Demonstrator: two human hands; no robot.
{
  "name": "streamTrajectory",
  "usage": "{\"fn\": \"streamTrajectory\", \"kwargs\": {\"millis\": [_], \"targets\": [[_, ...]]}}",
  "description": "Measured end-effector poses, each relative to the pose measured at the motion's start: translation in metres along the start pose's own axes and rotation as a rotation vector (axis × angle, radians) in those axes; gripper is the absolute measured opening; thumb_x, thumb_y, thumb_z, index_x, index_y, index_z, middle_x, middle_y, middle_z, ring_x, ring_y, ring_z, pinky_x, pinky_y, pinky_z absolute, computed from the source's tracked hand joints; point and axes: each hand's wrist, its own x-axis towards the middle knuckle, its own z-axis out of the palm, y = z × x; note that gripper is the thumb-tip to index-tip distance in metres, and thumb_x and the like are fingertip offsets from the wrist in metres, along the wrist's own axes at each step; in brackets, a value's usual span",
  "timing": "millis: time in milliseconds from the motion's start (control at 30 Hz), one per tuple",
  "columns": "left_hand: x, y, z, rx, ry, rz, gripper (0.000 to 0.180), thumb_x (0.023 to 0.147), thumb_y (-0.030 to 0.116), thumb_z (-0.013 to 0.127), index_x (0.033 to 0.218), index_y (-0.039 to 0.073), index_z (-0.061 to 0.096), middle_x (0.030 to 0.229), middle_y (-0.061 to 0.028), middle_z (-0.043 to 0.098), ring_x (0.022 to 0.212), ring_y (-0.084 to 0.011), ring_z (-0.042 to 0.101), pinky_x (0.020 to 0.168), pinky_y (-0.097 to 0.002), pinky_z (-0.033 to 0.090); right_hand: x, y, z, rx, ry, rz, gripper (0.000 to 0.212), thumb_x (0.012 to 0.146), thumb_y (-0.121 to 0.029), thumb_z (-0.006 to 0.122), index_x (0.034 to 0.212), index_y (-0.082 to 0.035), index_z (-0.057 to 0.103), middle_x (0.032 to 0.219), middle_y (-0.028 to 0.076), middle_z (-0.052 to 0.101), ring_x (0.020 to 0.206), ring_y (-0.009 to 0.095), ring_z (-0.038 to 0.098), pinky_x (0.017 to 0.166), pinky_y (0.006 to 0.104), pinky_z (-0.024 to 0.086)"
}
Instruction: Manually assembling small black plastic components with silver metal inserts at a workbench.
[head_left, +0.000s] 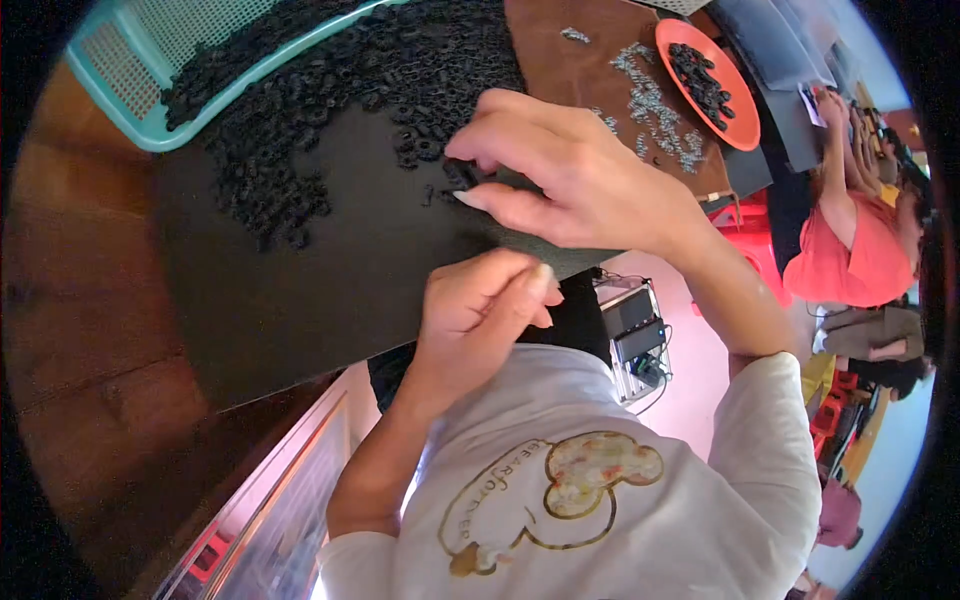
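Toward twelve o'clock, the half-open right hand (585,180) spans a small black piece (459,177), grip unclear; left hand (478,303) curled closed, contents hidden.

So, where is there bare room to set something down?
The widest bare patch lies on the dark flat tabletop, left of the left hand and below the heap of small black parts. A smaller one shows on the brown flat sheet, between heap and scattered silvery pieces. It's crowded beside the mint-green plastic basket.
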Motion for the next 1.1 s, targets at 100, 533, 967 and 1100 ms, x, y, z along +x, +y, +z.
{"fn": "streamTrajectory", "kwargs": {"millis": [100, 533, 967, 1100], "targets": [[-0.001, -0.006, -0.004, -0.234, 0.061, -0.004, 0.018, 0.097, 0.013, 0.051, 0.092, -0.002, 0.061, 0.083, -0.0063, 0.067, 0.066, -0.0089, 0.062, 0.059, -0.0219, 0.049, -0.018, -0.008, -0.015, 0.054, 0.017, 0.014, 0.024, 0.079, -0.012, 0.067, 0.099, -0.002, 0.058, 0.084, 0.012, 0.054, 0.073, 0.029, 0.059, 0.06, 0.0385, 0.048], [0.004, 0.015, 0.007, -0.574, 0.201, -0.056, 0.025, 0.101, 0.021, 0.046, 0.094, 0.0, 0.059, 0.08, -0.0073, 0.062, 0.059, -0.0104, 0.053, 0.051, -0.0231, 0.043, -0.041, -0.032, -0.016, 0.099, 0.124, 0.02, 0.025, 0.079, -0.02, 0.066, 0.093, -0.002, 0.056, 0.08, 0.01, 0.053, 0.066, 0.029, 0.06, 0.053, 0.0398, 0.049], [-0.004, 0.008, 0.012, -0.635, 0.102, -0.073, 0.026, 0.101, 0.02, 0.044, 0.097, -0.002, 0.058, 0.084, -0.0082, 0.063, 0.064, -0.0125, 0.056, 0.058, -0.0245, 0.045, -0.053, -0.043, -0.017, 0.041, 0.129, -0.082, 0.026, 0.076, -0.007, 0.07, 0.098, 0.001, 0.059, 0.072, 0.008, 0.054, 0.055, 0.024, 0.057, 0.044, 0.0337, 0.045], [-0.004, 0.005, 0.012, -0.521, 0.087, -0.056, 0.028, 0.101, 0.022, 0.045, 0.094, -0.002, 0.057, 0.082, -0.0087, 0.062, 0.063, -0.0118, 0.055, 0.057, -0.024, 0.045, -0.057, -0.043, -0.022, 0.075, 0.045, -0.011, 0.016, 0.079, -0.014, 0.063, 0.086, -0.001, 0.056, 0.074, 0.01, 0.05, 0.061, 0.03, 0.057, 0.048, 0.0397, 0.048]]}}
